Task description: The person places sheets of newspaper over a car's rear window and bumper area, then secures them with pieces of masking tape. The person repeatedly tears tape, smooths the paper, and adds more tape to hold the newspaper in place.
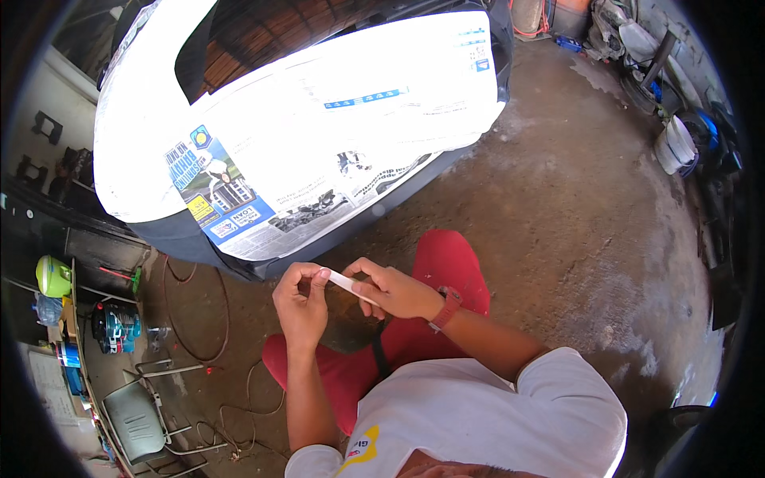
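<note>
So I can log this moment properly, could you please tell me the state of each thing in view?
White strip: straight, slanted, held
Left hand: pinching the strip's upper end
Right hand: gripping near its lower end
Newspaper: spread over a dark panel
Hose: looped on the floor
Red wristwatch: strapped on

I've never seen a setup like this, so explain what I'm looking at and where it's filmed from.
There's no machine here, just a person working bare-handed. The one picture comes from a wide fisheye camera worn on the head, looking down, so straight edges bend near the rim. The left hand and right hand hold a thin pale strip between them. Ahead is a big dark object mostly covered with newspaper. On the floor, a chair is at left and a white bucket at right.
</note>
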The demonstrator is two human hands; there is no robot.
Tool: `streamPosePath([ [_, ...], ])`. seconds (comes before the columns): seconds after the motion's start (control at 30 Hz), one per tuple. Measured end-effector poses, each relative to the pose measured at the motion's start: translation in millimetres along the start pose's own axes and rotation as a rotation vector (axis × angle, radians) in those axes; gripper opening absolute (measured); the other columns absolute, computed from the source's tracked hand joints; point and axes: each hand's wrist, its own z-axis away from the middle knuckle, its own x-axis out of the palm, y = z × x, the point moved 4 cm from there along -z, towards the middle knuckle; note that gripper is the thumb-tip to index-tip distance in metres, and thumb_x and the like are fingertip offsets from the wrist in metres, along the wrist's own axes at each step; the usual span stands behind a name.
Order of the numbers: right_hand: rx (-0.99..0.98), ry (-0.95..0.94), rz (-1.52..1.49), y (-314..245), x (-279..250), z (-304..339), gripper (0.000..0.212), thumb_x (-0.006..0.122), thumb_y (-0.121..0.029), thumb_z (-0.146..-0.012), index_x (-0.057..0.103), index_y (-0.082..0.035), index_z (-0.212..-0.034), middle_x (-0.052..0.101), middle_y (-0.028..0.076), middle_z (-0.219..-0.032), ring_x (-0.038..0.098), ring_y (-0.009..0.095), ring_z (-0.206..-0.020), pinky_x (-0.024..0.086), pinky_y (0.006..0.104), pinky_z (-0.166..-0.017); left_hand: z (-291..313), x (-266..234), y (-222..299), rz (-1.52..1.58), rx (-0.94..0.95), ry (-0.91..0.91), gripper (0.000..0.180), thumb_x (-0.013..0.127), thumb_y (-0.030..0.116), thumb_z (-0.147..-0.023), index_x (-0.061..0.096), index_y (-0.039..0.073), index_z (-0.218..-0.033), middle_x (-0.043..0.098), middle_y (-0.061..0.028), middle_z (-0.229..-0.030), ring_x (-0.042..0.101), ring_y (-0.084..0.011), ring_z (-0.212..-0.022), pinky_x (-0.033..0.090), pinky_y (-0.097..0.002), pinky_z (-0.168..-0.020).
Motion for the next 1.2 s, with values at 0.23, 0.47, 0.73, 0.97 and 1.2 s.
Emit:
streamPosePath([
  [0.23, -0.983, 0.686, 0.449, -55, -16, 26, 0.028, 0.079, -0.016, -0.103, 0.071, -0.003, -0.126, 0.075, 0.009, -0.082, 0.076, 0.027, -0.072, 0.059, 0.0422, -0.065, -56, -14, 33, 0.240, 0.151, 0.407, 0.012, 0.071, 0.011, -0.111, 0.069, 0.001, -0.104, 0.071, -0.0031, -0.097, 0.062, -0.0095, -0.088, 0.051, -0.0283, -0.083],
  [0.47, -0.796, 0.776, -0.062, -85, -84, 33, 0.065, 0.094, -0.013, -0.090, 0.064, -0.008, -0.148, 0.064, 0.008, -0.140, 0.058, 0.011, -0.101, 0.050, 0.0272, -0.086, -59, 37, 105, -0.048, 0.429, 0.094, 0.034, 0.061, 0.029, -0.115, 0.081, 0.002, -0.124, 0.080, -0.0167, -0.117, 0.074, -0.0298, -0.100, 0.057, -0.0406, -0.093],
  [0.73, -0.771, 0.847, -0.194, -100, -119, 57, 0.033, 0.085, -0.010, -0.100, 0.074, -0.003, -0.130, 0.075, 0.002, -0.117, 0.061, 0.003, -0.092, 0.046, 0.0216, -0.072, -72, 67, 155, -0.083, 0.619, -0.020, 0.047, 0.060, 0.039, -0.115, 0.080, -0.001, -0.128, 0.081, -0.0190, -0.122, 0.074, -0.0310, -0.100, 0.057, -0.0427, -0.091],
  [0.97, -0.814, 0.930, -0.240, -117, -126, 54, 0.018, 0.084, -0.009, -0.099, 0.076, -0.003, -0.114, 0.080, 0.004, -0.110, 0.066, 0.009, -0.091, 0.051, 0.0263, -0.076, -78, 78, 171, -0.079, 0.653, -0.075, 0.049, 0.062, 0.039, -0.114, 0.076, -0.002, -0.137, 0.079, -0.0216, -0.131, 0.075, -0.0325, -0.103, 0.058, -0.0440, -0.094],
  [1.2, -0.893, 1.253, 0.132, -139, -227, 69, 0.019, 0.078, -0.016, -0.106, 0.072, 0.002, -0.106, 0.083, 0.014, -0.111, 0.075, 0.016, -0.101, 0.058, 0.0319, -0.088, -107, 69, 168, -0.449, 0.618, 0.076, 0.058, 0.069, 0.036, -0.110, 0.062, 0.002, -0.157, 0.068, -0.0243, -0.151, 0.068, -0.0432, -0.132, 0.053, -0.0510, -0.111],
])
